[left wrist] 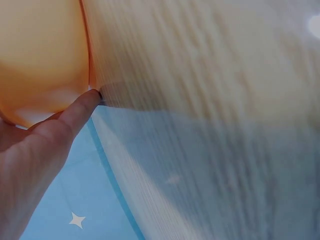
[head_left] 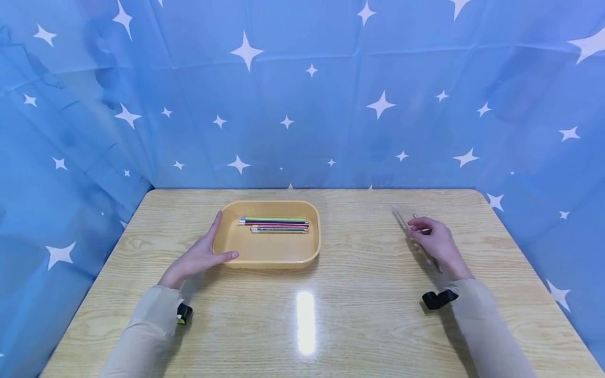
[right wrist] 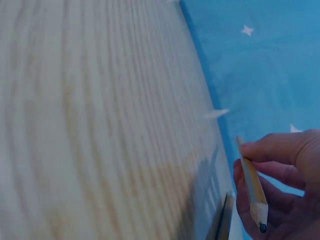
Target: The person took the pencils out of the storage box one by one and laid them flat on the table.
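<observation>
A tan plastic tray (head_left: 269,264) sits on the table, left of centre. Inside it several pencils (head_left: 276,224) in mixed colours lie side by side, close to the far wall. My left hand (head_left: 200,254) spans the tray's near left corner, thumb stretched along the front rim and straight fingers along the left side. Over at the right, my right hand (head_left: 435,242) pinches a pencil (right wrist: 255,192) between thumb and fingers, its sharpened tip pointing back toward the wrist. A slim dark pencil-like thing (right wrist: 222,220) shows below that hand, partly cut off by the frame.
The wood-grain table (head_left: 307,315) ends at a blue star-print cloth (head_left: 312,105) at the back and both sides. Black wrist devices (head_left: 438,299) are worn at the sleeve cuffs. A bright light reflection lies in the table's middle.
</observation>
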